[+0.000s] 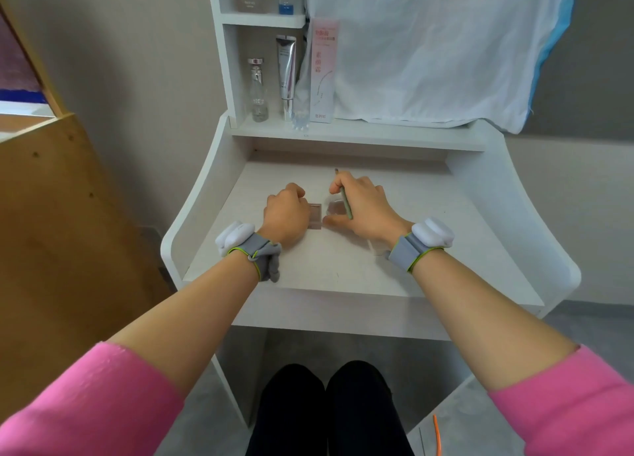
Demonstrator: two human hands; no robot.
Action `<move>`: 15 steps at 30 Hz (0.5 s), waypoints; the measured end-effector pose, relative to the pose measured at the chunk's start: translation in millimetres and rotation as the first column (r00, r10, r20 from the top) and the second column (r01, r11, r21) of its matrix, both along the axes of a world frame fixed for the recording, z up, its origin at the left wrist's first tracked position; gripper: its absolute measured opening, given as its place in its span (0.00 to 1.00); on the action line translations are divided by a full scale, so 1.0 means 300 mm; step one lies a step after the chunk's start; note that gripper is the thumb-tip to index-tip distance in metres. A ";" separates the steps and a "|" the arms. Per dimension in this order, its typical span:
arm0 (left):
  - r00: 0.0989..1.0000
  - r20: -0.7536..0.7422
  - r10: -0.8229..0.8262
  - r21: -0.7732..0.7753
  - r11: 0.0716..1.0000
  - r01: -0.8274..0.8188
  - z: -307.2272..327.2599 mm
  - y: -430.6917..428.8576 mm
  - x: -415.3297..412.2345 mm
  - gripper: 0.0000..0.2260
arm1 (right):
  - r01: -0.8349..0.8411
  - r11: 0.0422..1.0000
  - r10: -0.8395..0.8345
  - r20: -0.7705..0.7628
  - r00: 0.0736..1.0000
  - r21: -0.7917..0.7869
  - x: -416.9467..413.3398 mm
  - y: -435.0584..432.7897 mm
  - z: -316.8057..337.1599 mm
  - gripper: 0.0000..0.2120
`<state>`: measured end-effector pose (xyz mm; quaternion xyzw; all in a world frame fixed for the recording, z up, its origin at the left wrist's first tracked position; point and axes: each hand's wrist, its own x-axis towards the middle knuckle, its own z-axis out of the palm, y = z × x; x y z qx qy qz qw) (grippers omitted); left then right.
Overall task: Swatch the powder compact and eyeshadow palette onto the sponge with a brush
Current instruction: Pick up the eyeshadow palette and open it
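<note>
A small square compact (316, 215) with a pinkish-brown pan lies on the white desk (343, 266). My left hand (287, 213) rests on its left side, fingers curled over it. My right hand (360, 206) holds a thin green-handled brush (345, 203), whose end sticks up past my fingers. Between the thumb and fingers of that hand sits a clear lid-like piece (334, 207) just right of the compact. I cannot make out a sponge; the hands hide part of the desk.
The back shelf holds a glass bottle (258, 93), a silver tube (286, 74) and a pink box (323, 71). A white cloth (429, 50) hangs behind the desk. A wooden panel (58, 215) stands to the left. The desk has raised side walls.
</note>
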<state>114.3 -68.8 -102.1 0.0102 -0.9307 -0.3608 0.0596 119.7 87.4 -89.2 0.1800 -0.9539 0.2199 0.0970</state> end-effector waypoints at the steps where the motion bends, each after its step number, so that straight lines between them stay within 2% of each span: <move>1: 1.000 0.001 0.015 0.039 0.999 -0.015 0.001 -0.005 0.000 0.16 | -0.030 1.000 0.030 0.004 1.000 -0.005 0.004 -0.016 0.005 0.23; 5: 0.998 0.005 0.063 0.175 0.983 -0.063 0.003 -0.026 0.010 0.17 | -0.094 0.995 0.093 0.034 0.995 0.040 0.006 -0.075 0.000 0.25; 15: 0.997 -0.004 0.079 0.242 0.967 -0.076 -0.012 -0.038 0.011 0.16 | -0.098 0.991 0.095 0.039 0.995 0.090 -0.020 -0.112 -0.024 0.21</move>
